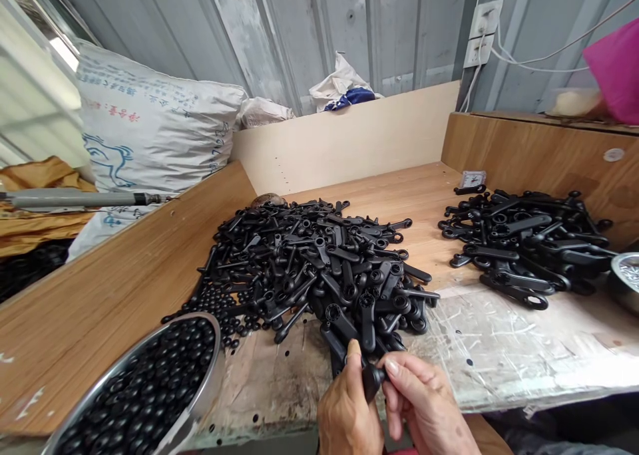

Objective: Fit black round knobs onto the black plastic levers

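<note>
Both hands met at the bottom edge of the head view, and the grip was shared: the left hand (344,415) pinched a black plastic lever (349,338) with thumb up along its shaft, while the right hand (424,405) held a small black knob (373,379) between thumb and forefinger, pressed against the lever's near end. Each hand was clenched on its part; neither was released.

That lever rose from the near foot of a large heap of black levers (319,262) that sprawled across the middle of the wooden desk (114,289). A second, smaller heap of levers (524,242) lay well apart to the right, near the desk's side wall. Loose black balls (219,308) were scattered at the left edge of the big heap, just beside a steel bowl (210,368) filled with more of them. Part of another metal bowl (624,279) showed at the right border.

The near strip of the desk was covered with worn clear tape (499,348), scuffed and punctured.

Behind the left wall leaned a white woven sack (150,122) printed with blue and red characters and a blue drawing; the writing was too small and creased to read. A grey tool handle (74,199) lay across it. On the corrugated metal wall hung a white socket (482,32) with cables. Something pink (616,69) intruded at the upper right.
</note>
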The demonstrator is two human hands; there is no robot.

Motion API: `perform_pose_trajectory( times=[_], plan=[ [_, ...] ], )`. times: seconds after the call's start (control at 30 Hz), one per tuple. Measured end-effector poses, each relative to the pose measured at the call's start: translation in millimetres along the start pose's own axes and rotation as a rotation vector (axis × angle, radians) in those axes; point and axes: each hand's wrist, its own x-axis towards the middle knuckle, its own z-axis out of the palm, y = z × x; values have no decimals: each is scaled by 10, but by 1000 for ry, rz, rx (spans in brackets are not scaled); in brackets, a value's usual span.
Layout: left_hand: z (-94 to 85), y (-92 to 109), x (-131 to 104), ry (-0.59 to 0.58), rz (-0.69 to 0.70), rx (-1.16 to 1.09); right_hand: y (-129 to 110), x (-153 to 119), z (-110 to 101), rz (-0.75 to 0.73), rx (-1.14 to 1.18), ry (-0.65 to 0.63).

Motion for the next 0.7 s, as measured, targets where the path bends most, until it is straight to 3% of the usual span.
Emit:
perform_pose_trajectory(
  times=[0.1,0.2,0.3,0.43,0.57,0.7],
  plan=[
    [-14,-37,89,-88,23,65,28,115,-21,4,-52,2],
    [-100,-71,236,-290,-40,90,7,228,-49,55,-210,-53],
    [-282,-176,336,-492,-157,99,-61,298,-99,58,-498,-146],
    [-586,-472,301,-573,-213,275,-197,344,-84,-49,-669,-110],
    [-739,-700,186,-600,-190,394,-234,343,272,-140,-654,-228],
    [-673,-709,87,-626,-146,474,18,442,775,-236,-742,-450]
  ],
)
